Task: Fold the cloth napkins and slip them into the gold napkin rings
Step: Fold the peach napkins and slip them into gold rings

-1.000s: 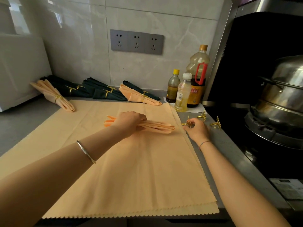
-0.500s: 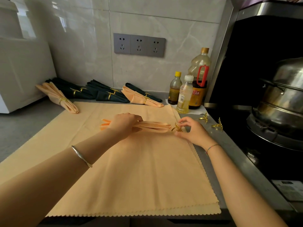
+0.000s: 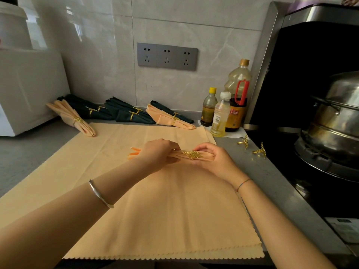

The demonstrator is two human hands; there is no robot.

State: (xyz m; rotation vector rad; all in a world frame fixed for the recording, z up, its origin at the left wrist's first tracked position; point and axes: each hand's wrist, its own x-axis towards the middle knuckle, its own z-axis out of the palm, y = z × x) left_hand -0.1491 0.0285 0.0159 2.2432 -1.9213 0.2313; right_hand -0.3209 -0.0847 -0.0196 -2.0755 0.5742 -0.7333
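My left hand grips a folded peach napkin lying across the flat stack of peach cloths. A gold leaf-shaped napkin ring sits around the napkin's right part. My right hand pinches the ring and the napkin end there. Two more gold rings lie loose on the grey counter to the right. Finished ringed napkins line the back wall: a peach one at the left, dark green ones in the middle, a peach one beside them.
Three bottles stand at the back right on a white sheet. A steel pot sits on the black stove at the right. A white appliance fills the left. The counter's front edge runs just below the cloth stack.
My right hand picked a gold ring off the counter, carried it left to the napkin's end, and the ring now sits around the napkin. My left hand kept its grip.
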